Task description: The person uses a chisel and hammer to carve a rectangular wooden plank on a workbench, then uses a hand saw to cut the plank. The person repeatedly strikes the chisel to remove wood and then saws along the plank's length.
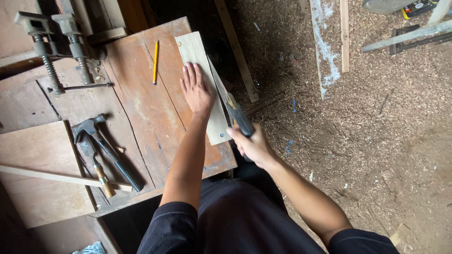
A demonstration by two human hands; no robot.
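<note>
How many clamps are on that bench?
2: both clamps stand side by side at the bench's far left corner, one further left, the other beside it. More may sit out of frame.

Two clamps [52, 51]; one hammer [106, 148]; one pencil [155, 62]

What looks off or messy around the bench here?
Sawdust and offcuts cover the floor beside the bench. The board lies askew under the left hand, overhanging the edge where the right hand holds the saw. No damage visible.
</note>
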